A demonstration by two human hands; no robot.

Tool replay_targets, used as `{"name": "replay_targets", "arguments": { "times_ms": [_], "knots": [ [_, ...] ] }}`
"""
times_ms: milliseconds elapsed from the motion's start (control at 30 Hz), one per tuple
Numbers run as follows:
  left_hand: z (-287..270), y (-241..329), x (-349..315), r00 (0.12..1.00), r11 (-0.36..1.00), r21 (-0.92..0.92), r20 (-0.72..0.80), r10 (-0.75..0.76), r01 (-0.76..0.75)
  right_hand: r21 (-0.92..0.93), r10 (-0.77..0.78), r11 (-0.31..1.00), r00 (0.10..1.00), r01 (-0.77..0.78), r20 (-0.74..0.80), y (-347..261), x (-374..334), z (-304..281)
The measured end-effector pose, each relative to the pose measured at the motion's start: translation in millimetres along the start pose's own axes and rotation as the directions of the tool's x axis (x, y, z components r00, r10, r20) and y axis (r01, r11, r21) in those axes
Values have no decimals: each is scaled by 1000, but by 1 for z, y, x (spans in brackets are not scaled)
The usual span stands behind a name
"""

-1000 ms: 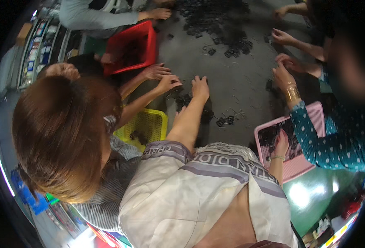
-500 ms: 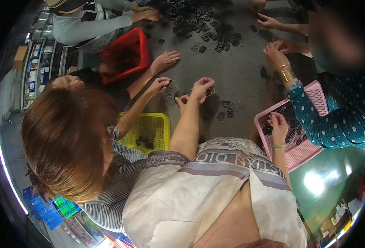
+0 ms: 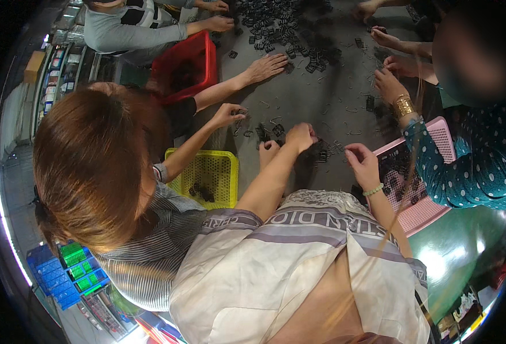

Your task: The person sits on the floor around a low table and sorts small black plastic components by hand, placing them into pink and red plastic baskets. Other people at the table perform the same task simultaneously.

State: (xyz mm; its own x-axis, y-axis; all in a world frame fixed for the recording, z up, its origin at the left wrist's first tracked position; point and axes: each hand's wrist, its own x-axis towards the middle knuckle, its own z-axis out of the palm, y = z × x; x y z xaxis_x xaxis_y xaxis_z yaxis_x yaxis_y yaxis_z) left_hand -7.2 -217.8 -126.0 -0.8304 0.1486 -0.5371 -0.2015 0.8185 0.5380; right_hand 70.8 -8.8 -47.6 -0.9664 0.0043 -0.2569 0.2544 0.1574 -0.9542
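Over the grey table, my left hand [image 3: 300, 137] has its fingers pinched together. A small dark thing shows at the fingertips, too little of it to name. Just below those fingertips lies a small black slotted plastic piece [image 3: 323, 155]. My right hand [image 3: 364, 166], with a beaded bracelet on the wrist, hovers near the table's front edge. Its thumb and fingers are a little apart, and I see nothing between them. Thin wire-like bits [image 3: 338, 147] lie close to its fingertips.
A yellow basket [image 3: 233, 178], a red basket [image 3: 211, 66] and a pink basket [image 3: 445, 135] hold dark pieces. At the far side lies a large heap of black pieces [image 3: 278, 28]. Co-workers' hands work along both sides; one hand [image 3: 269, 150] is just left of mine.
My right hand has come left from over the pink basket to the table. My left hand has moved right and nearer, toward the loose black pieces.
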Motion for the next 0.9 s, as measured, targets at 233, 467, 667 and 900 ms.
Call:
{"name": "replay_targets", "arguments": {
  "times_ms": [233,467,667,900],
  "knots": [
    [49,-13,-4,984,993,-33,-142,107,-113,-540,9,820,939,189,343,41,0,36],
    [15,-31,-9,987,506,-862,99,124,23,-685,126,725,963,74,237,68,21,77],
    [-1,-24,-32,981,672,-736,180,67,88,-772,203,633,948,62,243,87,23,68],
    [-7,-22,-24,987,614,-777,159,-21,138,-691,151,723,969,28,197,71,27,54]
  ]
}}
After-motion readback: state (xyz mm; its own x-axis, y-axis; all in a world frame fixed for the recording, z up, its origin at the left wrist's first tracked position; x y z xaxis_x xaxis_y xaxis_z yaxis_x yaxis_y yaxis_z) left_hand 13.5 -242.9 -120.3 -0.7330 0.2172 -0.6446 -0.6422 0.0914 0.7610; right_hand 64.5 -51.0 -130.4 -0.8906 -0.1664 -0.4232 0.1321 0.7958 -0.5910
